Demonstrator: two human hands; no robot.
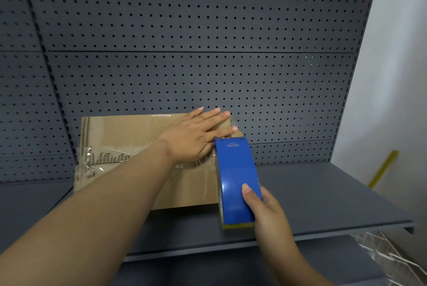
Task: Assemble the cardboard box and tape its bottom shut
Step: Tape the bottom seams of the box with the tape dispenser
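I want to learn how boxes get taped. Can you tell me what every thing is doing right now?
Box: lying on the shelf, flaps closed, clear tape along the seam.
Tape: stuck across the box, wrinkled at its left end.
Tape holder: held at the box's right end.
Left hand: flat, fingers straight, pressing on the box.
Right hand: wrapped round the tape holder.
Shelf: holding up the box.

Shop or stockroom: grey pegboard back panel (pixel 184 31) (perforated), steel shelf (pixel 323 198).

Box (pixel 129 137) fills shelf (pixel 323 193) centre-left, backed against pegboard (pixel 184 31). Dispenser (pixel 235 181) blocks box's right edge. Open shelf lower right and along front edge. Wall (pixel 397 77) closes far right.
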